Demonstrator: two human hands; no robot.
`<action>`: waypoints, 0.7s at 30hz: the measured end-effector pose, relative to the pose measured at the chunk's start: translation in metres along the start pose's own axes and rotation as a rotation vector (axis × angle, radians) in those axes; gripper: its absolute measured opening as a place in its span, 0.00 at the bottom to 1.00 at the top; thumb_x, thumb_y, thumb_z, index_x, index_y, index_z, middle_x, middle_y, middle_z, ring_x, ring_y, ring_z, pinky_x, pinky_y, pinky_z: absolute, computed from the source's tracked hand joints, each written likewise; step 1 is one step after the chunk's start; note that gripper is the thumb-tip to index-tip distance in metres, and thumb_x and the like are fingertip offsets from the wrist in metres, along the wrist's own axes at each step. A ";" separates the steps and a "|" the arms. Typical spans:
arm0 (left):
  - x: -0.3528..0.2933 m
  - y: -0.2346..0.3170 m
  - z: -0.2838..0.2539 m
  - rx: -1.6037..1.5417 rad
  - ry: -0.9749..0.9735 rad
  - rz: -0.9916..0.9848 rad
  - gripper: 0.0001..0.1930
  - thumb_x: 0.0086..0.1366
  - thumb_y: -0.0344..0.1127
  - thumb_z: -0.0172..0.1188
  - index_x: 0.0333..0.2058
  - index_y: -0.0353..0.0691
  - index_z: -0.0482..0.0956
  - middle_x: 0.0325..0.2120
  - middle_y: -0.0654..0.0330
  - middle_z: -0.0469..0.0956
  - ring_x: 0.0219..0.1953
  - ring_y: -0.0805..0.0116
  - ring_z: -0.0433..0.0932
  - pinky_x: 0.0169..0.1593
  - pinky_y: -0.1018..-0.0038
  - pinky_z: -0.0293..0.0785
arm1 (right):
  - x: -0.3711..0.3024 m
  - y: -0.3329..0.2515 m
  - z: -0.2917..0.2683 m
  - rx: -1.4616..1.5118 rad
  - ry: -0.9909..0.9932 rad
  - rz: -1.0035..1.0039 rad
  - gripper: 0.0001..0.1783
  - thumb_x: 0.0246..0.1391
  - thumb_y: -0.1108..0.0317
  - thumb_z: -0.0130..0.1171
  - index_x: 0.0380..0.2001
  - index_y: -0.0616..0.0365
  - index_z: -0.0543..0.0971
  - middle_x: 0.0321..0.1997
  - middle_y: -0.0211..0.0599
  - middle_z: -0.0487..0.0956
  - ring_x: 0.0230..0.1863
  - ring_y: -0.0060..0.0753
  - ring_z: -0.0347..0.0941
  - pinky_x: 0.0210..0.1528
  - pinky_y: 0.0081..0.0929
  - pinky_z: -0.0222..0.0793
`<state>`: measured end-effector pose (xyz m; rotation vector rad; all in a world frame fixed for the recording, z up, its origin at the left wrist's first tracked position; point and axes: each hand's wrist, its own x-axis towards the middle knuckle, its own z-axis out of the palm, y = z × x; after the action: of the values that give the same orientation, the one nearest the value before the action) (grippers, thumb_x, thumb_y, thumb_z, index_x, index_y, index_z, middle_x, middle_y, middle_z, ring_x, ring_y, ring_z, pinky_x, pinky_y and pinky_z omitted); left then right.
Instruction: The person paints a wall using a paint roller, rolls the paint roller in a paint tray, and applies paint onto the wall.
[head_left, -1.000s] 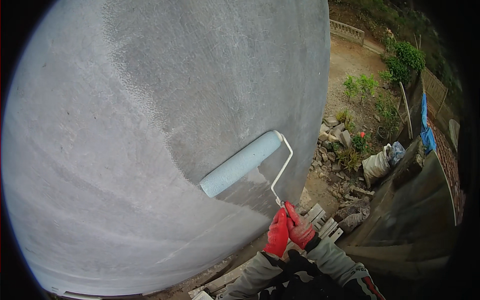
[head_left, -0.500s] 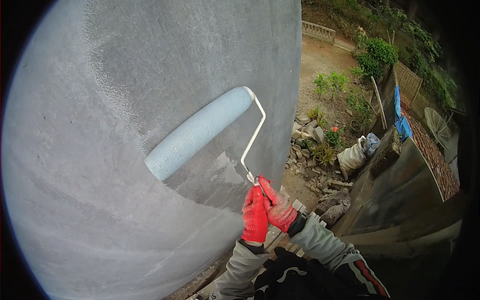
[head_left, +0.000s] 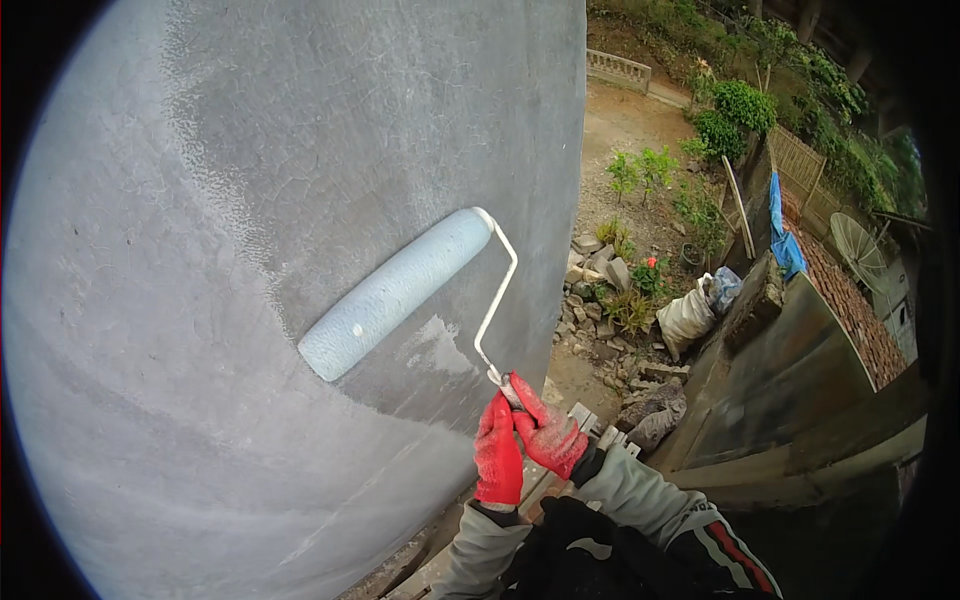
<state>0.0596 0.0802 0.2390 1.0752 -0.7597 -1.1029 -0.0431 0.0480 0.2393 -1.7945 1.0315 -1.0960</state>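
A paint roller with a long, pale blue sleeve (head_left: 395, 298) lies slantwise against the grey wall (head_left: 400, 120). Its bent white wire frame (head_left: 497, 300) runs from the sleeve's upper right end down to the handle. Both my hands wear red gloves and close round that handle. My left hand (head_left: 498, 455) grips it from the left, and my right hand (head_left: 548, 430) wraps it from the right, thumb up near the frame. Most of the handle is hidden in the gloves. Around the sleeve the wall shows a darker smooth area, bordered on the left by a lighter, speckled coat.
Far below on the right is a yard with a rubble heap (head_left: 600, 275), a white sack (head_left: 686, 318) and green plants (head_left: 740, 115). A lower wall (head_left: 770, 385), a blue tarp (head_left: 785, 230) and a satellite dish (head_left: 858, 245) stand farther right. Wooden planks (head_left: 540, 490) show beneath my arms.
The roller sleeve has shifted down the wall a little and turned, so a pale spot now shows on it. My hands have moved slightly down and left with the handle.
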 end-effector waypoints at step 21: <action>0.021 -0.019 0.043 -0.395 0.054 -0.066 0.25 0.75 0.51 0.40 0.55 0.33 0.70 0.46 0.52 0.76 0.50 0.59 0.75 0.57 0.64 0.69 | 0.010 0.009 -0.025 -0.042 -0.074 -0.082 0.33 0.58 0.64 0.56 0.67 0.44 0.63 0.61 0.46 0.73 0.51 0.57 0.75 0.51 0.40 0.73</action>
<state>0.0211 0.0462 0.2343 0.7944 -0.4404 -1.2138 -0.0650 0.0310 0.2419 -1.9115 0.9504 -1.0561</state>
